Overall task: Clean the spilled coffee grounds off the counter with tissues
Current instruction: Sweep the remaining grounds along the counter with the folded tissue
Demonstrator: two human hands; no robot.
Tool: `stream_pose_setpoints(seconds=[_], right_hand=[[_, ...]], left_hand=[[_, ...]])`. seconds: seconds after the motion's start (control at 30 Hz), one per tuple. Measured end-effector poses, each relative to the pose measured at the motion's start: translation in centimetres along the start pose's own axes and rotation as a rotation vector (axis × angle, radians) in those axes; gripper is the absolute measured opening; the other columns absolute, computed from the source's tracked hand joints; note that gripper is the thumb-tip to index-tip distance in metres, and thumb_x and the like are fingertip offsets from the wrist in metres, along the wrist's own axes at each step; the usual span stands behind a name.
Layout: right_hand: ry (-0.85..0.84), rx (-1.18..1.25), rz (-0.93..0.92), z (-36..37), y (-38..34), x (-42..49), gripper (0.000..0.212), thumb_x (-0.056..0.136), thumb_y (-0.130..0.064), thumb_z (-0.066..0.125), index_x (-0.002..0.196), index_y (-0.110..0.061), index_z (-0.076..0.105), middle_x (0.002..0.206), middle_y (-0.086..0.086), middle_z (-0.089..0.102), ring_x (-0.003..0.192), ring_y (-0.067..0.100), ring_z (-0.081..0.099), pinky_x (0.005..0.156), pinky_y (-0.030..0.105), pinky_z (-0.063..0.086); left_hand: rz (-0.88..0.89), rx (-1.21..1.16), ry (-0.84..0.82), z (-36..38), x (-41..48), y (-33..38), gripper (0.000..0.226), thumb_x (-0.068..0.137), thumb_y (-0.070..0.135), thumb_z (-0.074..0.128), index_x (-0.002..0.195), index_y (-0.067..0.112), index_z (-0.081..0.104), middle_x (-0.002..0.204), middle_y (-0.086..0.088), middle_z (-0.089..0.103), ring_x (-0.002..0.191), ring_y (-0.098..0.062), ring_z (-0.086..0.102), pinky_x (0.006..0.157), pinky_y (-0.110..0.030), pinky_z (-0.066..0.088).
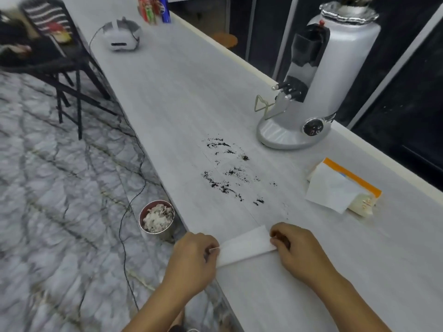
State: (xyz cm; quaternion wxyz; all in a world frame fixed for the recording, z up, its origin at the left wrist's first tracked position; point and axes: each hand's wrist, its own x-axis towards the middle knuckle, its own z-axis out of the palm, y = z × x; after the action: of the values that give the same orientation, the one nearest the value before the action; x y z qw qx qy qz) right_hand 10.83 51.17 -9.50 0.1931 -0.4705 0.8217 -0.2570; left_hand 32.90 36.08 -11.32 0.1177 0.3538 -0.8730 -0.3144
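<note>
**Folding a tissue at the counter's near edge**

Holding a folded white tissue (247, 245) by both ends, I have it flat on the pale counter (182, 92), close to the near edge. My left hand (194, 257) has its grip pinched on the tissue's left end at about 9 o'clock from its middle, fingers curled under. My right hand (297, 250) has thumb and fingertips pressed together on the right end at about 3 o'clock, knuckles up.

The coffee grounds (230, 173) lie scattered in dark streaks and specks at 12 o'clock from the tissue, well apart from it — one patch farther off, another nearer with a few stray crumbs trailing toward my right hand. Nothing touches them.

A grey coffee grinder (316, 87) stands at roughly 1 o'clock from the grounds, near the counter's far edge. A tissue pack (354, 185) with an orange strip lies at 2 o'clock from my right hand, one loose sheet draped over it.

On the marbled floor (48, 212), just beside the counter at 10 o'clock from my left hand, stands a small round bin (157, 219) filled with crumpled tissues. A black cable (134, 188) runs along the floor past it. Far up the counter sits a white headset (122, 35) — blurred.
</note>
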Motion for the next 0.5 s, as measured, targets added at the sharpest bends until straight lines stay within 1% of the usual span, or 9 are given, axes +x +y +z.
stream_pose_setpoints(seconds=[0.1,0.2,0.27,0.33,0.4,0.47,0.5], right_hand=[[0.054,-0.031,-0.09,0.6,0.5,0.2,0.018,0.088,-0.011,0.064,0.09,-0.029,0.064,0.082,-0.02,0.061,0.076,0.0,0.056,0.069,0.019,0.045],[0.067,-0.052,-0.124,0.6,0.8,0.1,0.018,0.089,-0.01,0.063,0.091,-0.026,0.068,0.08,-0.02,0.058,0.076,-0.003,0.054,0.069,0.015,0.042],[0.055,-0.02,-0.101,0.3,0.6,-0.4,0.02,0.09,-0.011,0.062,0.098,-0.028,0.07,0.084,-0.02,0.061,0.079,-0.003,0.057,0.07,0.012,0.042],[0.041,0.086,-0.018,-0.1,0.4,-1.2,0.028,0.09,-0.011,0.065,0.109,-0.032,0.068,0.089,-0.015,0.067,0.086,-0.001,0.06,0.074,0.01,0.045],[0.026,0.138,0.025,-0.3,0.4,-1.6,0.029,0.087,-0.01,0.069,0.107,-0.03,0.071,0.085,-0.014,0.067,0.086,0.002,0.06,0.074,0.008,0.044],[0.026,0.118,0.017,-0.2,0.3,-1.5,0.025,0.086,-0.009,0.07,0.101,-0.028,0.073,0.08,-0.017,0.064,0.082,0.004,0.06,0.07,0.009,0.043],[0.033,0.118,0.026,-0.1,0.1,-1.3,0.026,0.086,-0.009,0.07,0.102,-0.029,0.072,0.08,-0.017,0.064,0.081,0.004,0.06,0.07,0.011,0.044]], left_hand=[[-0.012,0.013,0.031,0.2,-0.5,0.4,0.011,0.083,0.033,0.058,0.084,0.029,0.069,0.073,0.014,0.062,0.077,-0.011,0.053,0.072,-0.038,0.049],[-0.015,-0.019,0.049,0.2,-0.7,0.6,0.01,0.086,0.031,0.057,0.085,0.031,0.066,0.075,0.016,0.06,0.08,-0.008,0.051,0.073,-0.035,0.048],[-0.007,-0.04,0.047,0.2,-0.8,0.8,0.008,0.088,0.029,0.055,0.085,0.032,0.062,0.074,0.016,0.058,0.079,-0.006,0.049,0.071,-0.032,0.047],[0.002,-0.062,0.037,0.1,-1.0,1.0,0.009,0.09,0.029,0.054,0.086,0.033,0.06,0.074,0.015,0.057,0.08,-0.006,0.05,0.071,-0.027,0.045],[0.002,-0.081,0.042,0.0,-1.2,1.0,0.009,0.09,0.03,0.054,0.087,0.034,0.061,0.075,0.016,0.058,0.08,-0.006,0.052,0.072,-0.023,0.043],[-0.006,-0.086,0.054,0.1,-1.3,0.8,0.009,0.089,0.029,0.055,0.085,0.033,0.062,0.076,0.017,0.057,0.08,-0.004,0.052,0.071,-0.023,0.044],[-0.009,-0.082,0.06,0.1,-1.3,0.6,0.009,0.089,0.029,0.056,0.084,0.033,0.062,0.077,0.016,0.056,0.081,-0.004,0.051,0.071,-0.024,0.044]])
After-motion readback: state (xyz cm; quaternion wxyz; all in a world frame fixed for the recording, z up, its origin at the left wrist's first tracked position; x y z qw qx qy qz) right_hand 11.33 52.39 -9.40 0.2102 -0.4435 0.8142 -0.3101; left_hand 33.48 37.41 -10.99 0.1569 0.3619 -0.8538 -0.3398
